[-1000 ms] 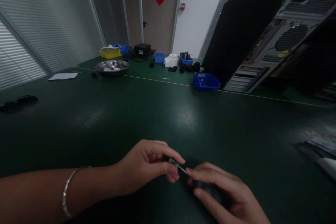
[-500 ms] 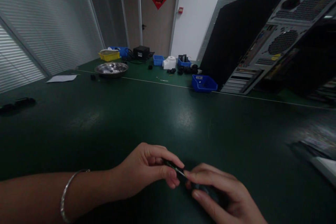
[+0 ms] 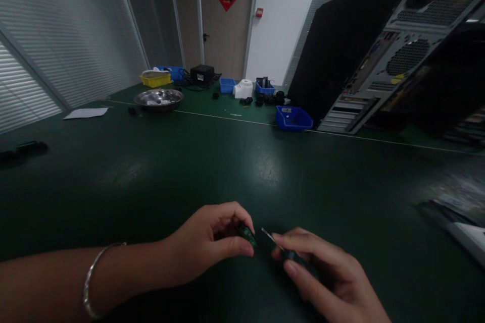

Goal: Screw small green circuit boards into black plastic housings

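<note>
Between the thumb and fingers of my left hand (image 3: pixel 212 234) is a small green circuit board (image 3: pixel 247 234), with a dark part beside it that the fingers partly cover. My right hand (image 3: pixel 322 272) grips a screwdriver (image 3: pixel 271 238) by its dark handle. The thin metal shaft points up and left towards the board, and a small gap separates its tip from the board. Most of the handle is hidden in my right palm. Both hands are held over the green table (image 3: pixel 189 171) near its front.
A steel bowl (image 3: pixel 159 106) and white paper (image 3: pixel 86 113) lie at the back left. A blue bin (image 3: pixel 293 126) stands beside a large black computer case (image 3: pixel 322 50). Black parts (image 3: pixel 33 147) lie at far left; a plastic bag (image 3: pixel 460 194) is at right.
The screwdriver tip has come away from the piece in my left hand, drawn slightly right. My left hand has turned the piece, and its green board face now shows.
</note>
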Motion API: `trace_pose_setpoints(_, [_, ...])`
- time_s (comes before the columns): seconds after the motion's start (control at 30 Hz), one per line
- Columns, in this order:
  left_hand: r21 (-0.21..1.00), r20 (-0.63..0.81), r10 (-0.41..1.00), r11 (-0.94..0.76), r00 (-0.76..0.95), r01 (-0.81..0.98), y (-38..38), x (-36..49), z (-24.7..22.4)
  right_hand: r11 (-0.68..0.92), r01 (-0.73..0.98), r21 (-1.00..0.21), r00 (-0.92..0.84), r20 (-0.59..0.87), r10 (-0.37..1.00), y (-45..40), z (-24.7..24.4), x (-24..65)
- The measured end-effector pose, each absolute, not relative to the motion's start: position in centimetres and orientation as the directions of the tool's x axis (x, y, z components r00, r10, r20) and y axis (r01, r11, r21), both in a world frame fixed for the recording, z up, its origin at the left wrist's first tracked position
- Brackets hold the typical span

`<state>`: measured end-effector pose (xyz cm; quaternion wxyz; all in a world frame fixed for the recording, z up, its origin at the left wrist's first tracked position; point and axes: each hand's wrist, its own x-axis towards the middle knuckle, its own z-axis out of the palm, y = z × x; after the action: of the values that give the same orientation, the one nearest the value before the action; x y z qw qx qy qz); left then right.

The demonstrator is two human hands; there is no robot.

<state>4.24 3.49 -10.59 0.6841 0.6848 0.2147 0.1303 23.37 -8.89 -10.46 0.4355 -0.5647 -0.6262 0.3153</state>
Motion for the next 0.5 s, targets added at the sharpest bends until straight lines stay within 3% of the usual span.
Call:
trace_pose_setpoints(0.2, [0.827, 0.018, 0.351, -0.532, 0.936, 0.183, 3.72, 4.09, -10.56, 0.154, 0.411, -0.899, 0.005, 0.172, 0.985, -9.08, -10.63, 23.47])
trace_pose_setpoints(0.33, [0.764, 0.071, 0.247, -0.636, 0.966, 0.106, 3.36, 4.12, -10.37, 0.133, 0.409, -0.903, 0.014, 0.152, 0.988, -9.26, -10.77, 23.5])
trace_pose_setpoints(0.5, [0.732, 0.064, 0.271, -0.667, 0.96, 0.139, 2.87, 3.97, -10.41, 0.105, 0.428, -0.898, 0.016, 0.123, 0.992, -9.11, -10.88, 23.53])
